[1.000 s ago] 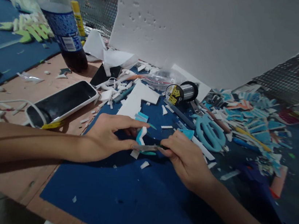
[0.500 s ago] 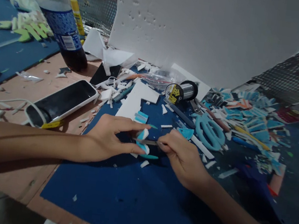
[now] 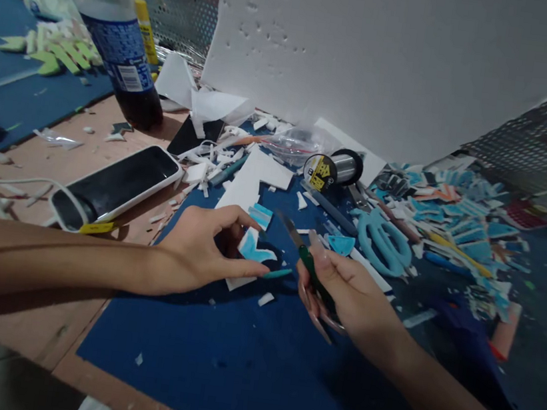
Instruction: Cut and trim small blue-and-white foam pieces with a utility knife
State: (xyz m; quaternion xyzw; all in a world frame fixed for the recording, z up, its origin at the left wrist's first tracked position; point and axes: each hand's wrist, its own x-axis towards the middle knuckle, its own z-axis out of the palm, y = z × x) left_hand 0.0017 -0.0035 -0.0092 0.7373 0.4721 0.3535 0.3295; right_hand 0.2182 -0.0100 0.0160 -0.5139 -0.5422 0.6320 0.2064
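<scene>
My left hand (image 3: pixel 212 244) pinches a small blue-and-white foam piece (image 3: pixel 256 248) with a notched, tail-like edge, thumb below and fingers behind it. Long teal nails show at the fingertips. In my right hand (image 3: pixel 343 288) is a craft knife (image 3: pixel 310 262) with a dark green handle; its blade points up and left, apart from the foam piece. Just beyond the left fingers lies a small blue foam strip (image 3: pixel 260 216) on a white foam sheet (image 3: pixel 246 184). A blue foam wedge (image 3: pixel 340 244) rests near the knife.
Light blue scissors (image 3: pixel 383 241) and a heap of blue foam cutouts (image 3: pixel 472 224) lie to the right. A wire spool (image 3: pixel 333 170) stands behind. On the left are a phone (image 3: pixel 117 188) and a cola bottle (image 3: pixel 121 60). A white foam board (image 3: pixel 373 57) stands upright at the back.
My right hand has drawn the blade off the foam piece and turned it to point up and left. The foam piece has turned in my left fingers, showing its blue face.
</scene>
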